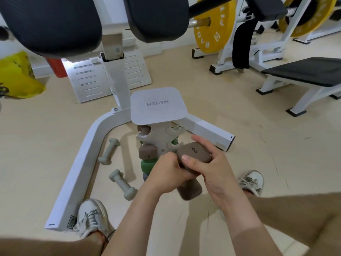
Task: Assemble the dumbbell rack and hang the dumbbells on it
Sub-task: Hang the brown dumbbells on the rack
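A beige dumbbell rack (pixel 158 139) with a square grey WEGYM top (pixel 157 106) stands on the floor ahead of me. Brown dumbbells (pixel 147 152) and a green one (pixel 148 164) hang on its left side. Both hands hold another brown dumbbell (pixel 194 151) upright just right of the rack. My right hand (pixel 208 163) wraps its upper head, marked 3. My left hand (pixel 166 171) grips its handle below. Its lower head (pixel 190 190) shows under my hands. Two pale green dumbbells (pixel 109 151) (pixel 122 184) lie on the floor to the left.
A white machine frame (pixel 83 163) curves around the rack from left to back right. Black pads (pixel 51 21) hang overhead. My shoes (pixel 92 218) (pixel 251 182) flank the rack. A bench (pixel 304 74), yellow weight plates (pixel 212 28) and a yellow bag (pixel 16 76) stand farther off.
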The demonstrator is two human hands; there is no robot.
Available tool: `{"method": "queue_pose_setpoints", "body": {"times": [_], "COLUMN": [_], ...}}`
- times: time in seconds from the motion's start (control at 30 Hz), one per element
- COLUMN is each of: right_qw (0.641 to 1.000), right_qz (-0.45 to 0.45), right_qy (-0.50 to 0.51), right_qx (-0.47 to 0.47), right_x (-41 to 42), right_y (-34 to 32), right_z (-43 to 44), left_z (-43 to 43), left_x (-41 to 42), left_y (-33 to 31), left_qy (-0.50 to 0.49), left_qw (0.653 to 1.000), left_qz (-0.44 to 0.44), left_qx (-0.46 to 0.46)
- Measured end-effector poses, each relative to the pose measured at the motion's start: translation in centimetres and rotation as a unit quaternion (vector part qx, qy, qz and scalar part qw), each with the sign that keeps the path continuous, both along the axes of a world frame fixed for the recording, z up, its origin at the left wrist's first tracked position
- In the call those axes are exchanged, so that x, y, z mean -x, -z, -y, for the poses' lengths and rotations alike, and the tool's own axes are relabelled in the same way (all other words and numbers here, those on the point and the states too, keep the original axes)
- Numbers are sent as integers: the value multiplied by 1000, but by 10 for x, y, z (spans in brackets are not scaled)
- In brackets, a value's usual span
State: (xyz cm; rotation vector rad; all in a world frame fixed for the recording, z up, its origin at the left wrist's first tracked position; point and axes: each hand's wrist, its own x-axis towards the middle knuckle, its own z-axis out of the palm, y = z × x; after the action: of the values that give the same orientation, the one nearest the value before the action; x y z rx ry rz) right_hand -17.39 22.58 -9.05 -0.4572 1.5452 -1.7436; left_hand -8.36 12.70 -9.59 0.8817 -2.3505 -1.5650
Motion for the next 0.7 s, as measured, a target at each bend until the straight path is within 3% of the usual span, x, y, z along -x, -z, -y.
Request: {"method": "queue_pose_setpoints", "body": {"times": [0.17, 0.27, 0.33, 0.43, 0.5, 0.57, 0.7], "right_qw": [996, 996, 998, 994, 989, 986, 967], "right_qz": [-82, -77, -61, -89, -101, -114, -211], "right_qy": [26, 30, 23, 41, 82, 86, 13], "right_qx": [-24, -20, -26, -54, -71, -89, -140], "right_x": [-6, -2, 2, 2, -2, -7, -4], "right_y": [-6, -9, -13, -15, -13, -11, -8], "right_z": [2, -1, -6, -7, -2, 0, -7], "left_z": [-7, -5, 6, 8, -5, -17, -20], "left_x": [0, 1, -3, -2, 5, 12, 13], "left_y": [5, 6, 6, 15, 27, 32, 45], "left_qy": [-82, -101, -126, -93, -63, -97, -65], "left_qw": [979, 957, 940, 920, 897, 869, 878], "left_qz": [-65, -82, -48, 73, 83, 71, 105], "left_qx": [-177, -259, -315, -374, -429, -480, -462]}}
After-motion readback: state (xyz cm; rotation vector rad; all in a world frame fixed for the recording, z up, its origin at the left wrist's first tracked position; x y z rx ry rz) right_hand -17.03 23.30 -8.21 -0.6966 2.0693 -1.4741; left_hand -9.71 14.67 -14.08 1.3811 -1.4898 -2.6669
